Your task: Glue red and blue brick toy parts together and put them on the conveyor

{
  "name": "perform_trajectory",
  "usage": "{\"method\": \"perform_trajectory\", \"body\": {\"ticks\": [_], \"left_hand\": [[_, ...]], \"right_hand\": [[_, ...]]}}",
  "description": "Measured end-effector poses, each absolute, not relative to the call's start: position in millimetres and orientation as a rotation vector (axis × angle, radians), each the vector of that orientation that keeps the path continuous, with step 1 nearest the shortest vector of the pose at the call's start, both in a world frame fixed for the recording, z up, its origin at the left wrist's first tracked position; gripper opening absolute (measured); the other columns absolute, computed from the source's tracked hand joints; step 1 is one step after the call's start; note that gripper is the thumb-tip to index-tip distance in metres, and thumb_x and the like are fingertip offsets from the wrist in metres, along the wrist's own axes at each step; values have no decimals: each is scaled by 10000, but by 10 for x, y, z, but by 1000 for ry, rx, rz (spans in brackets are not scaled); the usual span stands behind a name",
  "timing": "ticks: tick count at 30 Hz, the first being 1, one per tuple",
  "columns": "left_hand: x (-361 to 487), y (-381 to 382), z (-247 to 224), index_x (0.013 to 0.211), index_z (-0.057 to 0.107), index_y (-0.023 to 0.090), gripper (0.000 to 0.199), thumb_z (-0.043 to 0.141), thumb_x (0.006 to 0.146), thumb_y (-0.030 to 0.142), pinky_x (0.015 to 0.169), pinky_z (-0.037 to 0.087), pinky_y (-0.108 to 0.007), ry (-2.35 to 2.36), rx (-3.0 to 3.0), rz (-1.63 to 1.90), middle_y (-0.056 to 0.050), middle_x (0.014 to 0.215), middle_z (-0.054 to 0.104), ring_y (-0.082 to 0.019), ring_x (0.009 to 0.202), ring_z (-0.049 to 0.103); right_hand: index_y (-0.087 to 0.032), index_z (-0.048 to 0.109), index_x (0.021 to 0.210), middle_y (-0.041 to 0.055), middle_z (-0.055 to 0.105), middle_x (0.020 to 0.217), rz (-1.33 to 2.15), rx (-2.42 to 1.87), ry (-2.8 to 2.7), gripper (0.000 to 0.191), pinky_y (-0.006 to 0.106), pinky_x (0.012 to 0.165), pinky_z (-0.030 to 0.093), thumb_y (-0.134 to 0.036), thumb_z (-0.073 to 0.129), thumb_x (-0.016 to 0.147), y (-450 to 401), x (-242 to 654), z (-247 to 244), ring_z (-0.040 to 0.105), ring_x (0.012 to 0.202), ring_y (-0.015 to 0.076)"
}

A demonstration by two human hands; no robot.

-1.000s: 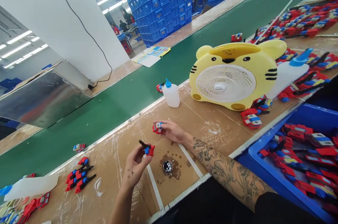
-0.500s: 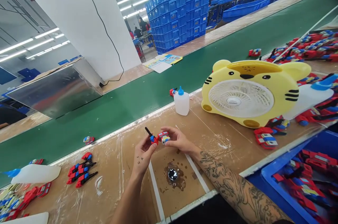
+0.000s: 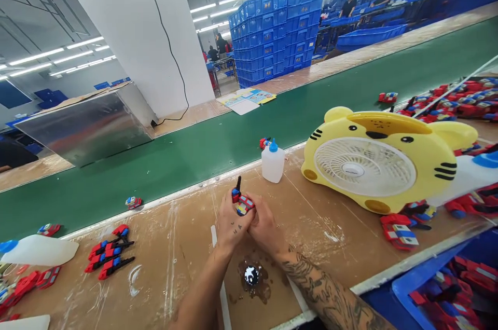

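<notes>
Both hands meet over the brown worktable (image 3: 194,247). My left hand (image 3: 229,221) is closed on a red, blue and yellow toy piece (image 3: 244,205) with a black stick pointing up. From the right, my right hand (image 3: 265,221) grips the same toy, its fingers pressed against the red side. Below the hands, a small black-and-white round cap (image 3: 251,275) sits in a wet brown patch. A white bottle with a blue tip (image 3: 273,164) stands beyond them. Similar toy parts (image 3: 110,252) lie in a group at the left.
A yellow bear-faced fan (image 3: 373,205) stands at the right, before a heap of toys (image 3: 459,99). A blue bin (image 3: 404,283) of parts is at lower right. Behind runs a green conveyor belt (image 3: 210,143); stacked blue crates (image 3: 272,34) and people are farther back.
The two toy parts, apart between my hands before, are now together. My hands have closed in around them, and the black stick points more upright. The camera view has shifted slightly.
</notes>
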State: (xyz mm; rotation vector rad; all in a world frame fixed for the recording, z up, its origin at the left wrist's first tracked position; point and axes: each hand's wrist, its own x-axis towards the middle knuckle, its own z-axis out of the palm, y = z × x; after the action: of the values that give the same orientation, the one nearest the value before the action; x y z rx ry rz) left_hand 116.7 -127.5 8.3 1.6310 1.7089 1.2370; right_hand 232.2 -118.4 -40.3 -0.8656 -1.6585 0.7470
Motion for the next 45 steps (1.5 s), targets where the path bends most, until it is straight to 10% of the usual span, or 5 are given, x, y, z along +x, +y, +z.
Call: {"method": "perform_trajectory", "body": {"ticks": [13,21,33,41,45], "left_hand": [[226,811,320,1181,591,143,355,648,895,345,884,522,-427,2226,1753,270,-97,1153,626,-227,1019,622],[132,1040,142,1218,584,160,357,630,916,345,862,550,-420,2190,1672,254,-94,1194,614,-224,1029,629],[-491,-1024,-118,995,702,258,365,716,644,158,1085,340,-502,2017,2005,915,-136,1242,629,-388,1266,491],[-2130,-2979,-135,1194,670,189,414,532,824,314,986,420,-503,2869,1654,477,-181,1260,594,-364,1189,516],[-2371,-3222,-526,1233,660,181,460,432,902,404,988,445,-465,2895,1677,474,-182,1288,571,-330,1160,544]], "right_hand": [[-248,501,1278,100,621,1119,682,-953,-1763,476,452,931,511,-235,642,824,-953,2346,-521,609,1040,282],[-276,559,1196,98,644,1089,653,-967,-1744,400,433,871,555,-240,639,805,-904,2317,-606,638,1001,292],[-275,626,1043,112,669,965,677,-1054,-1782,259,465,685,574,-426,619,832,-875,2315,-752,660,846,312],[-303,607,979,75,678,893,507,-687,-2256,140,422,667,539,-297,503,884,-613,1194,-168,642,798,286],[-220,649,1027,66,668,1041,322,-630,-2524,217,373,909,453,-178,559,834,-183,493,181,581,1031,269]]}}
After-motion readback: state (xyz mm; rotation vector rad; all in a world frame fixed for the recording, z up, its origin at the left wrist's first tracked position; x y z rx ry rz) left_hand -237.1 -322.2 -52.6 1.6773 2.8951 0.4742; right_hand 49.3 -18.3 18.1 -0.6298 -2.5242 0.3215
